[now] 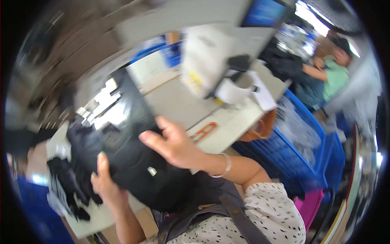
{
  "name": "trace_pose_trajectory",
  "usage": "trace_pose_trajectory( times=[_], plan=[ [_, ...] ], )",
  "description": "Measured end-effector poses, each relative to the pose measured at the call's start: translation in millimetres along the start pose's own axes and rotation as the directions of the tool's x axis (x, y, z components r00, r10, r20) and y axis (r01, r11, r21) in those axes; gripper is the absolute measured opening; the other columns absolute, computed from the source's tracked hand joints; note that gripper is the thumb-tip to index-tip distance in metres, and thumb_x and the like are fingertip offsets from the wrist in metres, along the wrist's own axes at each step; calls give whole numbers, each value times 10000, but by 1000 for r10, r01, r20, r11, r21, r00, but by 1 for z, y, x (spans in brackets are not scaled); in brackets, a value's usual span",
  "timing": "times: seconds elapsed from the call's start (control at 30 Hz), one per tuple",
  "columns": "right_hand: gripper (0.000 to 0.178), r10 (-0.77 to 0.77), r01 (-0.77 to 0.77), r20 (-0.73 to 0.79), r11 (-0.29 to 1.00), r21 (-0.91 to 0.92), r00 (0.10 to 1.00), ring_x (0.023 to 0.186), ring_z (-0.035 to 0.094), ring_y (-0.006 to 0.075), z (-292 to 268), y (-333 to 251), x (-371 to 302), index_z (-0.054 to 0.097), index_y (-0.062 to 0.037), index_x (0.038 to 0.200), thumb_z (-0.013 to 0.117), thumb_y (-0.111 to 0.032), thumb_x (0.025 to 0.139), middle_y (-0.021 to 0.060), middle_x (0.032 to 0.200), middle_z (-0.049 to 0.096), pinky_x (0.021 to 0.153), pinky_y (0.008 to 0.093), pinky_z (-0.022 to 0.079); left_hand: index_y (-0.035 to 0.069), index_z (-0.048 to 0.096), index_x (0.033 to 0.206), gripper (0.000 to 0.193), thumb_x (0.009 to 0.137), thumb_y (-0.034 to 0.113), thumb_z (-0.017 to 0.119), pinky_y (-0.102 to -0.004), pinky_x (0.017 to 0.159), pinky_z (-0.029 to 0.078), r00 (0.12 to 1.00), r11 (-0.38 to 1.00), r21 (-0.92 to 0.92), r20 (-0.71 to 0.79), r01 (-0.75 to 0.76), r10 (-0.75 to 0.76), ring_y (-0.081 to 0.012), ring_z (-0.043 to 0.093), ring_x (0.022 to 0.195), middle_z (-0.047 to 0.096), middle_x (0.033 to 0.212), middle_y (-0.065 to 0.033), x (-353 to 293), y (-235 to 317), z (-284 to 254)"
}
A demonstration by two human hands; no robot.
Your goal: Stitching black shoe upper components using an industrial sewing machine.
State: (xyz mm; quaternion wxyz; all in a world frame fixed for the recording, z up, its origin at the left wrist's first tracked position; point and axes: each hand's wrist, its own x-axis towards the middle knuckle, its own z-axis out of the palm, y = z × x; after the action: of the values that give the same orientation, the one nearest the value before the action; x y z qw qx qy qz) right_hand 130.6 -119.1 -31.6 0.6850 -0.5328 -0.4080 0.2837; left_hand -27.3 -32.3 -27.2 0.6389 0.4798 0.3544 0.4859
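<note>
A large glossy black package (134,162), seemingly dark cloth under clear plastic, tilts up in front of my body. Bright glare covers its upper part, and a small white label (152,171) shows low on it. My left hand (107,183) grips its left side, thumb up on the surface and the other fingers partly hidden. On the right edge my right hand (174,146) is closed, its thumb lying across the face. Motion blurs the picture, so the package's exact kind is unclear. Dark cloth pieces (67,187) lie on the table left of it.
The pale worktable (178,97) carries an orange-handled cutter (204,132), a white tape roll (233,90) and a white machine (205,57). A blue crate (280,150) of clear plastic bags stands right. A person in green (336,77) sits beyond it.
</note>
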Motion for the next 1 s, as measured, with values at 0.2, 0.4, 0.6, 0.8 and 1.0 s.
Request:
trace_pose_trajectory(
  times=[0.2,0.4,0.6,0.8,1.0],
  plan=[
    [216,13,-8,-19,963,271,1000,824,525,58,1,-7,-6,507,19,1065,525,-72,870,36,959,578,732,197,436,-80,592,976,247,857,135,563,-250,656,425,983,972,174,121,-156,136,-96,516,729,607,800,-66,1,-4,4],
    [252,-23,28,-19,965,261,1000,877,532,96,7,-3,-9,500,34,1095,526,-82,873,69,1007,582,796,223,424,-33,582,849,194,894,134,495,-216,595,436,957,996,-45,275,-80,89,-64,522,673,585,771,-14,1,6,-1],
    [263,-56,62,-35,978,198,998,878,536,101,8,-4,-3,495,45,1099,526,-89,874,72,1007,584,794,221,428,-11,570,719,255,896,159,501,-197,479,349,962,992,17,249,-124,116,-16,415,551,508,617,47,6,3,3],
    [264,-72,75,-21,982,175,997,851,540,91,7,-6,9,497,42,1103,523,-90,876,70,983,589,777,213,432,-12,556,684,261,888,145,509,-202,456,329,961,992,-22,247,-124,126,-17,394,519,489,583,53,19,3,5],
    [243,-74,76,-17,977,198,997,822,529,69,8,-7,12,505,35,1089,520,-78,875,56,960,590,745,198,429,-5,547,655,273,884,141,516,-209,439,305,958,985,20,238,-172,163,-12,366,503,458,556,65,22,4,4]
  ],
)
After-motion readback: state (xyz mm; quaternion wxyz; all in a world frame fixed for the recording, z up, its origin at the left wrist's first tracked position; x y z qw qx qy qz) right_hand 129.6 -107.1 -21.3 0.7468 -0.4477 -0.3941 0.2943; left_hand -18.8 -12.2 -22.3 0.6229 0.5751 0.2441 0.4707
